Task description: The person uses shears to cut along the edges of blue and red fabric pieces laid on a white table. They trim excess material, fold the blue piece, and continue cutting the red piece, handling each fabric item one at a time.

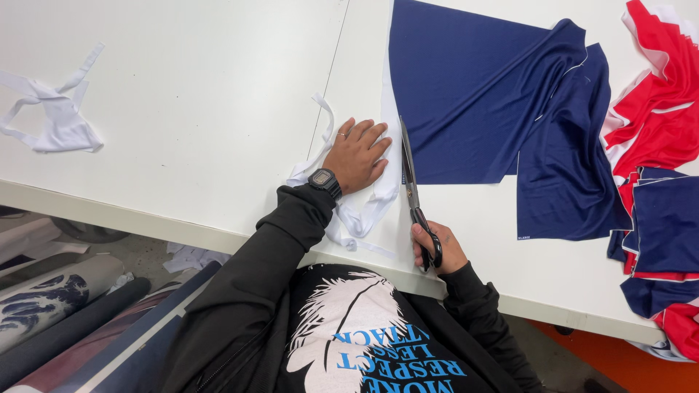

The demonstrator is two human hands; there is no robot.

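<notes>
A wide white table [182, 109] carries a large sheet of navy fabric [473, 94], with a heap of red and navy cut pieces [655, 167] at its far right edge. A knot of white scraps [54, 116] lies well apart at the left. White trimmed strips [364, 211] rest under the left hand [357, 156], its fingers released and spread flat. The right hand [437, 251] has fingers clenched through the handles of black scissors [409, 182], blades running along the navy fabric's left edge.
</notes>
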